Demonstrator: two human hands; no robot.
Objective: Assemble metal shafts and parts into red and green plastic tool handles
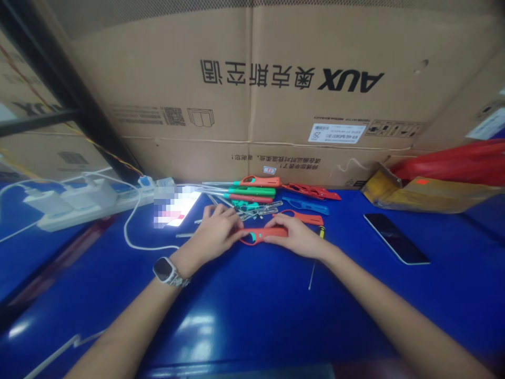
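Observation:
Both my hands are closed on one orange-red lighter handle (258,235) with a green trigger, held low over the blue table. My left hand (216,229) pinches its trigger end, and my right hand (295,235) grips its other end. Just beyond lie long-nosed lighters with orange, green (258,191) and red handles, beside clear plastic pieces (265,212) and small green parts. To the right are an orange shell half (305,217), a blue shell half (306,205) and red shell halves (311,190). A yellow-handled screwdriver (322,232) lies partly behind my right wrist.
A dark-screened phone (396,238) lies at right, near an open carton (418,195) holding red items. At left stand a lit phone screen (185,208) and a white power strip (94,208) with chargers and cables. A large cardboard box (252,116) forms the back wall.

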